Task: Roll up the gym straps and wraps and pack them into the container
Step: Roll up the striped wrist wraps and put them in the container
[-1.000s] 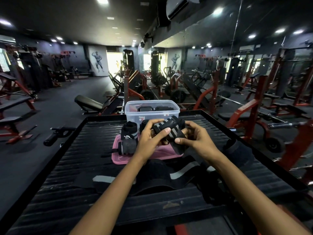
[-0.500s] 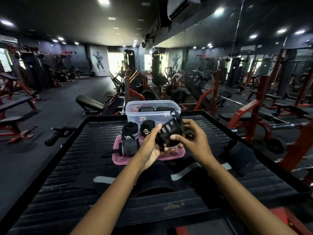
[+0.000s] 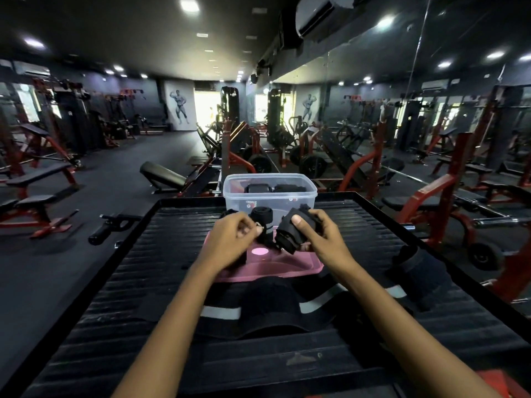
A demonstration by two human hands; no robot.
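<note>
Ribbed platform point(image 3: 359, 237) stays bare around pink lid point(image 3: 290, 264).

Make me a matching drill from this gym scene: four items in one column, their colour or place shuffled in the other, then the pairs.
Items
1. container
2. lid
3. rolled wrap
4. belt

Descriptions
A. pink, lying flat under the hands
B. gripped in the right hand
C. clear, at the platform's far edge
D. black with grey stripes, nearest the person

Pairs: 1-C, 2-A, 3-B, 4-D
</note>
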